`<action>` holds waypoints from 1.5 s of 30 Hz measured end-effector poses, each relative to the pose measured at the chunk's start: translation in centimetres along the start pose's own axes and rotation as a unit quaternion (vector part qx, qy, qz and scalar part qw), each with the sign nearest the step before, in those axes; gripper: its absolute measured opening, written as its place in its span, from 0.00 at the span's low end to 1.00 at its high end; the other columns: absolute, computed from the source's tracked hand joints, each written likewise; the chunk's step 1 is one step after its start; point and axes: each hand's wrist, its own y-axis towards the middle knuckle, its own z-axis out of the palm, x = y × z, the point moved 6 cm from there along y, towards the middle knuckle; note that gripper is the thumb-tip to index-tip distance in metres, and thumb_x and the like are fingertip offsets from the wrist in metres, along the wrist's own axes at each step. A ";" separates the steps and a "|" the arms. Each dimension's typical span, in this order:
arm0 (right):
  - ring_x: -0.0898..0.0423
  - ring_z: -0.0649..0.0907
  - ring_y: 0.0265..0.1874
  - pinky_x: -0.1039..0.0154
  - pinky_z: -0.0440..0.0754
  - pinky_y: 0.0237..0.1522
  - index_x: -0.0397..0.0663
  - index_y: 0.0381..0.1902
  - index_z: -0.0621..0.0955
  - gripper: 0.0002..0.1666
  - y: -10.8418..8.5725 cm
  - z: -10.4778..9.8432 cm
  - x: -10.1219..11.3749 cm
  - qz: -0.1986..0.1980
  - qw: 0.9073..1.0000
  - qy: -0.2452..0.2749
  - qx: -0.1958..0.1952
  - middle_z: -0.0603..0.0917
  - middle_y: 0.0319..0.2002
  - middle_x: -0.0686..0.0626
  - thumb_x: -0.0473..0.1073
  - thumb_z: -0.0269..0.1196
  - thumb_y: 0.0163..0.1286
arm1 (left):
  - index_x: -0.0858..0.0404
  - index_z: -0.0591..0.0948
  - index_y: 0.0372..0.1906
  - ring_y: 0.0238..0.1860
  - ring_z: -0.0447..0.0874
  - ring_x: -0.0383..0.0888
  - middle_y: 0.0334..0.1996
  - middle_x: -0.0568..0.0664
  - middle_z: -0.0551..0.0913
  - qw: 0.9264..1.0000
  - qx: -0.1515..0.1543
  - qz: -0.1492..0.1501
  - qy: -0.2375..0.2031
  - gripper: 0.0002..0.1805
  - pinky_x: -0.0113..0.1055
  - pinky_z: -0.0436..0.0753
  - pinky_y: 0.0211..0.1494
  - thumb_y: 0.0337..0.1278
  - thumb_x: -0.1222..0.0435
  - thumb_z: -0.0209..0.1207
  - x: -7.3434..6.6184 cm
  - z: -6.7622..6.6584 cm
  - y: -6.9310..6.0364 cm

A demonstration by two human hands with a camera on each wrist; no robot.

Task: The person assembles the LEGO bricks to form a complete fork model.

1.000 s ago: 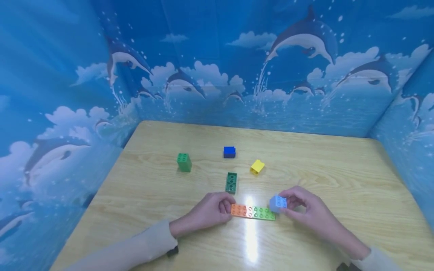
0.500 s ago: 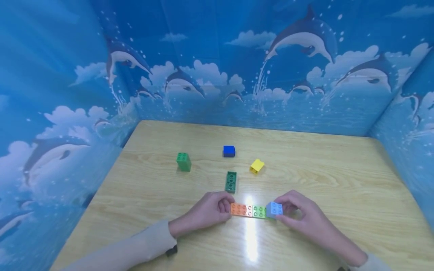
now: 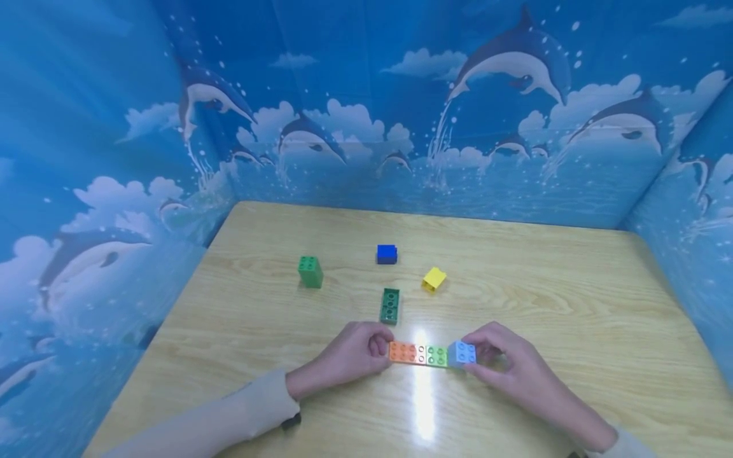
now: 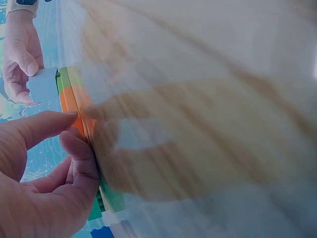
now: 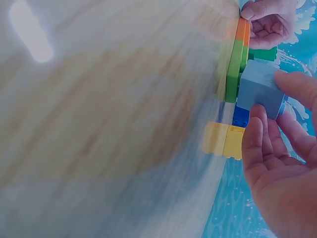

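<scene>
The left hand (image 3: 362, 348) pinches the left end of an orange brick (image 3: 403, 352) lying on the table. End to end with it, on its right, lies a light green brick (image 3: 437, 356). Between thumb and fingers the right hand (image 3: 518, 359) holds a light blue brick (image 3: 462, 353) at the green brick's right end, covering that end in the head view. In the right wrist view the light blue brick (image 5: 261, 88) is beside the upper side of the green one (image 5: 234, 72); whether its studs are joined I cannot tell.
Behind the hands, a dark green brick (image 3: 390, 306) lies with its hollow side up. Farther back are a yellow brick (image 3: 434, 279), a dark blue brick (image 3: 386, 254) and a tall green brick (image 3: 310, 272). Dolphin-printed cloth (image 3: 355, 178) encloses the wooden table (image 3: 515, 267).
The right hand has moved left and slightly toward the near edge, bringing the light blue brick over the green brick's right end. The left hand has stayed at the orange brick.
</scene>
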 end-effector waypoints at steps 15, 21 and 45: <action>0.60 0.86 0.36 0.63 0.90 0.39 0.51 0.54 0.89 0.28 0.1 0.5 0.1 -0.021 0.999 0.021 -0.012 0.87 0.44 0.59 0.29 0.82 0.56 | 0.67 0.88 0.52 0.34 0.84 0.36 0.32 0.40 0.85 1.000 -0.005 0.005 0.014 0.18 0.29 0.87 0.41 0.56 0.75 0.77 -0.2 -0.1 -0.1; 0.59 0.86 0.36 0.64 0.90 0.38 0.54 0.54 0.89 0.28 0.1 0.5 -0.1 -0.001 1.000 0.020 -0.009 0.86 0.43 0.60 0.31 0.83 0.56 | 0.66 0.89 0.53 0.34 0.84 0.36 0.32 0.39 0.85 1.000 -0.005 0.002 0.013 0.18 0.30 0.87 0.40 0.56 0.74 0.77 -0.3 -0.2 -0.2; 0.60 0.85 0.34 0.65 0.89 0.36 0.49 0.49 0.90 0.22 0.9 0.4 0.1 0.043 0.998 0.043 0.023 0.85 0.40 0.59 0.34 0.84 0.57 | 0.64 0.90 0.53 0.34 0.84 0.37 0.32 0.39 0.85 1.000 -0.006 -0.010 0.017 0.19 0.31 0.87 0.40 0.56 0.73 0.78 0.0 -0.2 -0.1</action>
